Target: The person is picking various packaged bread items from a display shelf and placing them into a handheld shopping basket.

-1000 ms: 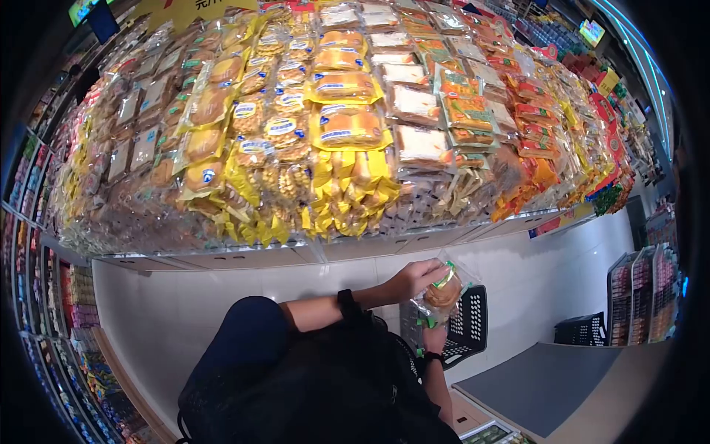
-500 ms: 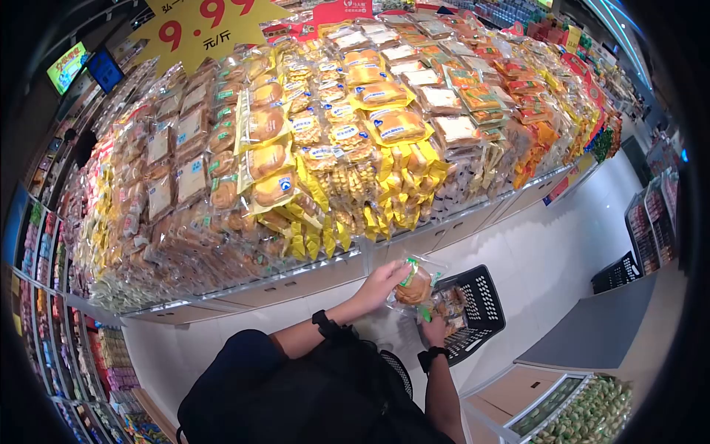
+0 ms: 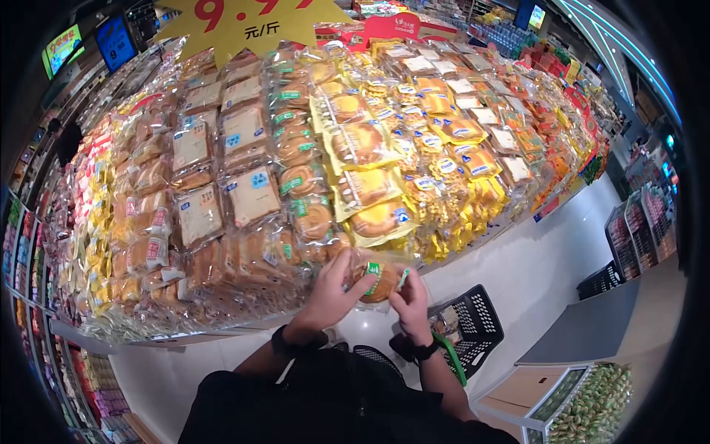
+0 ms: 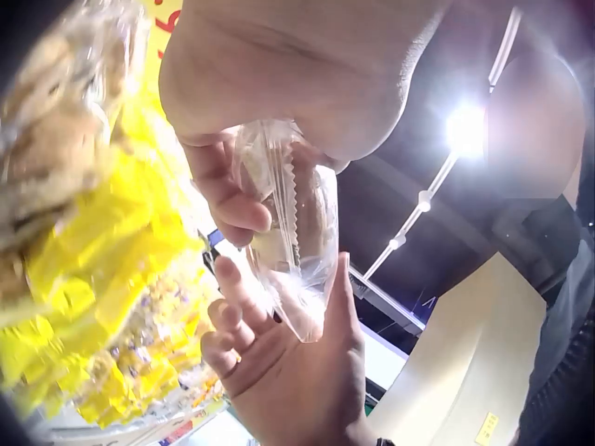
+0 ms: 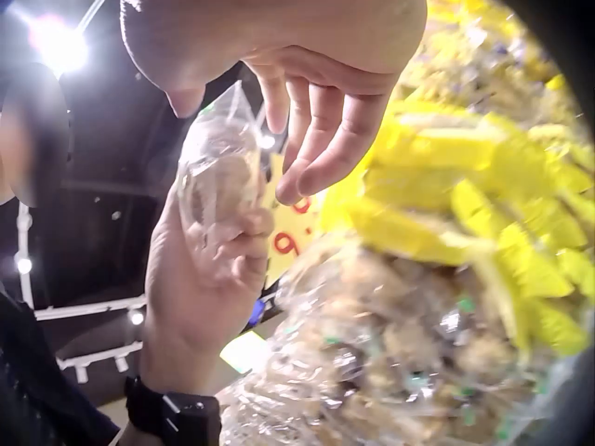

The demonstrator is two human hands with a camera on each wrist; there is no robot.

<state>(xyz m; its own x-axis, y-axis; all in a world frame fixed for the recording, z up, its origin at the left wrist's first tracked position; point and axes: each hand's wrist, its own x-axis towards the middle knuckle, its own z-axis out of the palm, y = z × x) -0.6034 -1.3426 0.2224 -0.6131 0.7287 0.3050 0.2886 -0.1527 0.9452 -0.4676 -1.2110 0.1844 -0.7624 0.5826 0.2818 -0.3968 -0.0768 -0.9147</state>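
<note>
My left hand (image 3: 333,296) holds a round bun in a clear bag (image 3: 379,285) with a green label, over the front edge of the bread display. In the left wrist view, its fingers curl round the clear bag (image 4: 297,218). My right hand (image 3: 412,307) is at the bag's right end. In the right wrist view, its thumb and loosely bent fingers (image 5: 321,130) stand apart on either side of the bag's tip. Below the right wrist is a black basket (image 3: 484,318) with wrapped goods inside; its green handle (image 3: 452,360) overlaps the forearm.
Heaped wrapped bread (image 3: 255,196) fills the display ahead, with yellow packs (image 3: 370,189) in the middle. A yellow price sign (image 3: 255,26) hangs over it. Shelves (image 3: 33,296) line the left. A bin of green goods (image 3: 592,407) stands at lower right.
My view has swung left along the display. Both hands have moved left and up from beside the basket, with the bagged bun in the left. The basket's green handle now shows by the right forearm.
</note>
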